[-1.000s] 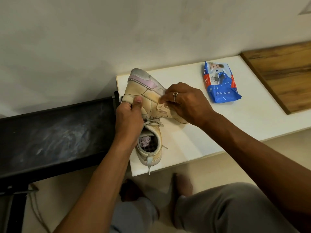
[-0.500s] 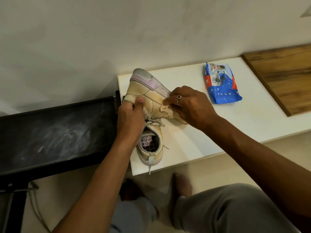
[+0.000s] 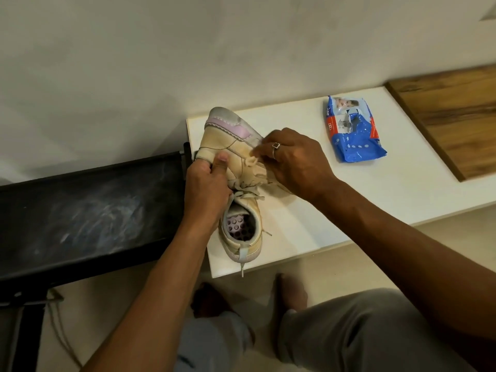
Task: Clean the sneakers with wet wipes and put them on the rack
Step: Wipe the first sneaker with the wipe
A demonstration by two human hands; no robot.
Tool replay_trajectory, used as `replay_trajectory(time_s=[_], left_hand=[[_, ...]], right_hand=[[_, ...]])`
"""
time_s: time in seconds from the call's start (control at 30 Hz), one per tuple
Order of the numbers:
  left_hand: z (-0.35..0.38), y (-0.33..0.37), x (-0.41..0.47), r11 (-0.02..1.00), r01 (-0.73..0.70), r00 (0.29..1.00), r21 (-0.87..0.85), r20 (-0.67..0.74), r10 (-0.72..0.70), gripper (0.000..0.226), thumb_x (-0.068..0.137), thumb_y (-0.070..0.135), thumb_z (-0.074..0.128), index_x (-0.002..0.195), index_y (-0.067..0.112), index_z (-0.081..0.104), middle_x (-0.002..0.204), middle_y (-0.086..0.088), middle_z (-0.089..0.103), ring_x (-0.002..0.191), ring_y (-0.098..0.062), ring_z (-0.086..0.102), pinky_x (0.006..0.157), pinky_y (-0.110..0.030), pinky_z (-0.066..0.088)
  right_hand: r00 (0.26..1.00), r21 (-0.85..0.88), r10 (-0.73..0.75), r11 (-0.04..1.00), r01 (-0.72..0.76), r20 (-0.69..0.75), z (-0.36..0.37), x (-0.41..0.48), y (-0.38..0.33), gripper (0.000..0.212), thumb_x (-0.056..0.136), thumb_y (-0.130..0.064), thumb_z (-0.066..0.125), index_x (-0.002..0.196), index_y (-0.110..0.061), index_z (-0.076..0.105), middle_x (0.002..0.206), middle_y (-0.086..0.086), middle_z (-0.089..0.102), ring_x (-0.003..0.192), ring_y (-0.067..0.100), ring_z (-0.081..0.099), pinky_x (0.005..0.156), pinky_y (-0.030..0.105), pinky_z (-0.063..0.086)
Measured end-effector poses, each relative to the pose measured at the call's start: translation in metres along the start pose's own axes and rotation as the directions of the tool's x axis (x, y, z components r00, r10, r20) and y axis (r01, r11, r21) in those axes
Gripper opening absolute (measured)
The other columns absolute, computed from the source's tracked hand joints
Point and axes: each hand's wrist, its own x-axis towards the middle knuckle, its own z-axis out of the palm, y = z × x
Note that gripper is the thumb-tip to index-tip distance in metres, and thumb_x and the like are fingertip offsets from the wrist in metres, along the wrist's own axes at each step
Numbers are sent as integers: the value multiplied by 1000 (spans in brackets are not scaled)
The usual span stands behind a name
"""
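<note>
At the near left corner of the white table (image 3: 375, 210), cream sneaker (image 3: 230, 142) with heel nearest, toe raised, left hand (image 3: 206, 189) curled round its side, thumb on the upper, right hand (image 3: 298, 163) pinching a crumpled wet wipe (image 3: 252, 157) against the laces, blue wipes pack (image 3: 351, 130) farther back on the table.

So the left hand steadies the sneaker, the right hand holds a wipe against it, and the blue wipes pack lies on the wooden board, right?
Not quite. In the head view the blue wipes pack lies on the white table, beside the wooden board, not on it. The rest holds: the left hand grips the sneaker, and the right hand holds a wipe against it.
</note>
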Motion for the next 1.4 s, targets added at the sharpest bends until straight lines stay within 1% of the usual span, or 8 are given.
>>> replay_trajectory(time_s=[0.2, 0.3, 0.4, 0.5, 0.73, 0.93, 1.23, 1.4], left_hand=[[5, 2, -4, 1000, -22, 1000, 22, 12, 22, 37, 99, 50, 48, 116, 20, 63, 101, 3, 71, 91, -13, 69, 79, -40, 60], [4, 1, -4, 999, -6, 1000, 41, -15, 7, 29, 99, 48, 49, 108, 25, 63, 97, 2, 70, 86, -14, 69, 77, -43, 61], [2, 1, -3, 998, -24, 1000, 49, 3, 24, 20, 100, 46, 50, 102, 30, 61, 95, 3, 70, 85, -13, 69, 74, -38, 60], [0, -2, 0, 999, -11, 1000, 52, -1, 11, 32, 100, 46, 50, 108, 19, 64, 93, -1, 70, 80, -18, 68, 69, -36, 58], [6, 0, -3, 997, -37, 999, 73, -1, 37, 35, 100, 49, 48, 110, 20, 65, 97, 2, 71, 89, -15, 69, 77, -40, 60], [0, -4, 2, 995, -33, 999, 93, -4, 34, 35, 100, 48, 48, 108, 17, 64, 88, -2, 66, 76, -16, 63, 58, -27, 47], [2, 1, 0, 997, -53, 998, 50, 22, 52, 36, 100, 45, 49, 114, 17, 66, 97, 4, 72, 87, -8, 70, 71, -24, 58], [5, 2, -4, 992, -82, 997, 93, -3, 83, 36, 100, 48, 48, 114, 19, 64, 99, 3, 70, 90, -10, 68, 73, -29, 57]], right_hand=[[999, -1, 37, 999, -37, -40, -3, 7, -5, 15, 91, -22, 68, 102, -17, 77, 97, 3, 71, 86, 25, 64, 63, 39, 54], [996, 0, 39, 999, -39, -82, 4, 29, -17, 14, 90, -19, 67, 100, -17, 78, 93, 2, 71, 82, 27, 63, 60, 40, 52], [995, 20, 41, 999, -39, -88, 6, 27, -18, 14, 90, -19, 68, 101, -17, 77, 95, 2, 71, 83, 27, 63, 61, 41, 53], [1000, -1, 12, 1000, -12, -29, 2, 6, -7, 16, 92, -23, 68, 104, -17, 76, 100, 3, 71, 86, 24, 63, 63, 40, 54], [999, -23, 28, 999, -28, -17, -2, 3, -8, 15, 90, -21, 70, 102, -16, 77, 97, 5, 71, 83, 26, 63, 60, 42, 53], [997, -9, 27, 1000, -27, -67, 5, 33, -26, 13, 88, -18, 67, 97, -18, 77, 90, 2, 69, 78, 27, 61, 58, 40, 51], [999, -49, 29, 998, -27, 46, -7, -16, 4, 19, 93, -23, 64, 108, -17, 74, 100, 5, 69, 85, 27, 62, 62, 42, 53], [997, -27, 56, 998, -58, -58, 0, 20, -13, 16, 90, -19, 68, 103, -17, 76, 96, 3, 70, 83, 26, 63, 63, 40, 52]])
